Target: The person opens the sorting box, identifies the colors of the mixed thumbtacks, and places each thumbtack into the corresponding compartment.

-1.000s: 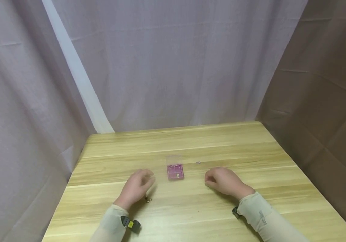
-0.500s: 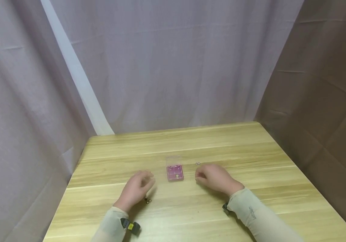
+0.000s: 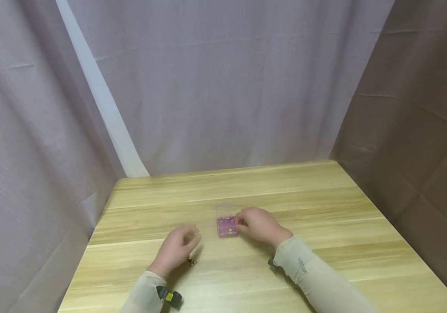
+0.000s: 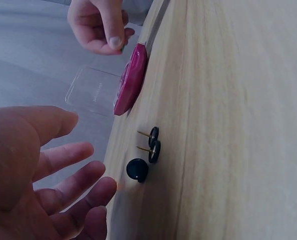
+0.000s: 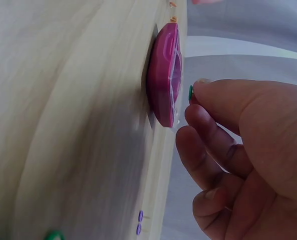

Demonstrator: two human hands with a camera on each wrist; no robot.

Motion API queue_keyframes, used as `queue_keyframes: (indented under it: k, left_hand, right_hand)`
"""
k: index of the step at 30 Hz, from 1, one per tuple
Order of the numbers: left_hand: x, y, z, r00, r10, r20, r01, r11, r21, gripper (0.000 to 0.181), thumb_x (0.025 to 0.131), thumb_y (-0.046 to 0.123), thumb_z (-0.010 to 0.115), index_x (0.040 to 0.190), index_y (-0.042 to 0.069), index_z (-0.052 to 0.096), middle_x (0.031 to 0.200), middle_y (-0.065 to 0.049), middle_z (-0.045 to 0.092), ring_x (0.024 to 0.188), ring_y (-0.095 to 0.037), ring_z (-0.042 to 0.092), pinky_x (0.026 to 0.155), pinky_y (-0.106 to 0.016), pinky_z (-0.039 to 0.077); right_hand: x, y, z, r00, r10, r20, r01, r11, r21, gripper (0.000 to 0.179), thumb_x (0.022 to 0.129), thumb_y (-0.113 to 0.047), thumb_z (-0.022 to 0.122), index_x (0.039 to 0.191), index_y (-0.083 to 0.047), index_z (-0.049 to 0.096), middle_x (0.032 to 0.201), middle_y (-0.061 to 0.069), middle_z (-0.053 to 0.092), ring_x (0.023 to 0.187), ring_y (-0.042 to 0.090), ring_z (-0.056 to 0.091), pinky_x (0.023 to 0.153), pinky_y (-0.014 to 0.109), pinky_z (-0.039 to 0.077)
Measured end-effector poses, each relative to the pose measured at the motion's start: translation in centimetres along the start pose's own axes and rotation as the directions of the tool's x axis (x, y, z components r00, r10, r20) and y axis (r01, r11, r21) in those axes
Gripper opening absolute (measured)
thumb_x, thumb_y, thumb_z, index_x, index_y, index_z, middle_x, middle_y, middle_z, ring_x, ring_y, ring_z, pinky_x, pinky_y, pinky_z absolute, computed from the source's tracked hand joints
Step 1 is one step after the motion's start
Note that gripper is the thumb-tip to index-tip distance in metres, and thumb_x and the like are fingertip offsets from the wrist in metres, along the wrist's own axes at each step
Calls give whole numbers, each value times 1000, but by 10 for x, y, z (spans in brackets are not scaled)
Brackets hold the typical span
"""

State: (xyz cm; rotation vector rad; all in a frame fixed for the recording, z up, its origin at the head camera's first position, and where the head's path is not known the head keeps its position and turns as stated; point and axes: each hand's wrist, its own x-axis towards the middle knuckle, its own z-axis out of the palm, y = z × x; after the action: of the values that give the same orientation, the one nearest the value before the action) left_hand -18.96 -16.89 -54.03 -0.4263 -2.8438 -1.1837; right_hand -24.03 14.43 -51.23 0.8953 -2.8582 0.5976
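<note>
My right hand (image 3: 260, 226) pinches a green thumbtack (image 5: 191, 93) between thumb and forefinger, right at the right edge of a small pink box (image 3: 227, 227). The box lies with its clear lid (image 4: 91, 90) folded back, and dividers split it into compartments. One small pale piece (image 3: 230, 230) sits in its front right compartment. To the left of the box, my left hand (image 3: 175, 248) hovers with relaxed, spread fingers and holds nothing. Beside it on the table are black thumbtacks (image 4: 153, 151), some with gold pins pointing sideways.
Purple thumbtacks (image 5: 140, 222) lie on the wooden table (image 3: 305, 195) to the right of the box; my right hand covers them in the head view. Another green piece (image 5: 54, 235) shows nearer the right wrist. Small orange pieces (image 5: 173, 19) lie past the box. Curtains stand behind the table.
My right hand has moved left across the table to the box's right edge, with the green thumbtack in its fingers. My left hand has stayed nearly still.
</note>
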Motion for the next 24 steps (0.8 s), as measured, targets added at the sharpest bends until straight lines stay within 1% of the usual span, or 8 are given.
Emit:
queue_keyframes:
  k: [4,7,10,14,17,24]
  left_hand:
    - [-1,-1,1,1000,0,-5,0,1000,-1,25,106,31,75,126,15,75,126,-4,73,104,-20,70,97,-53,60]
    - [-1,0,0,1000,-3,-3,3,1000,8,25,106,30,74,126,15,76,126,-4,73,106,-20,70,98,-53,60]
    - [0,1,0,1000,-4,3,4,1000,13,27,107,32,74,127,15,76,126,-4,73,107,-21,70,99,-53,59]
    - [-1,2,0,1000,5,8,-5,1000,11,29,107,33,74,128,13,76,124,-5,73,106,-23,70,98,-54,59]
    - [-1,2,0,1000,7,5,-8,1000,10,27,106,32,74,126,13,76,123,-5,73,105,-23,71,98,-54,60]
    - [-2,-1,0,1000,-1,3,1,1000,17,27,106,32,74,126,14,76,119,-3,73,104,-21,70,98,-53,60]
  right_hand:
    - [6,-2,5,1000,-1,3,1,1000,0,7,99,-25,82,94,-25,77,85,-17,69,75,2,59,73,32,57]
    - [9,-1,7,1000,3,12,-3,1000,7,10,99,-24,83,92,-24,76,83,-17,67,72,3,58,69,30,55]
    - [11,1,9,1000,11,19,-11,1000,11,12,99,-24,83,90,-25,75,81,-17,66,71,4,56,67,30,53]
    - [12,2,11,1000,22,21,-22,1000,14,12,99,-23,83,90,-25,74,82,-17,67,72,4,57,68,31,54]
    - [12,2,12,1000,25,18,-25,1000,14,12,99,-23,83,91,-24,74,82,-16,66,72,4,57,68,30,54]
    - [14,3,15,999,37,15,-37,999,15,11,98,-24,84,92,-25,76,80,-17,65,70,4,57,67,29,54]
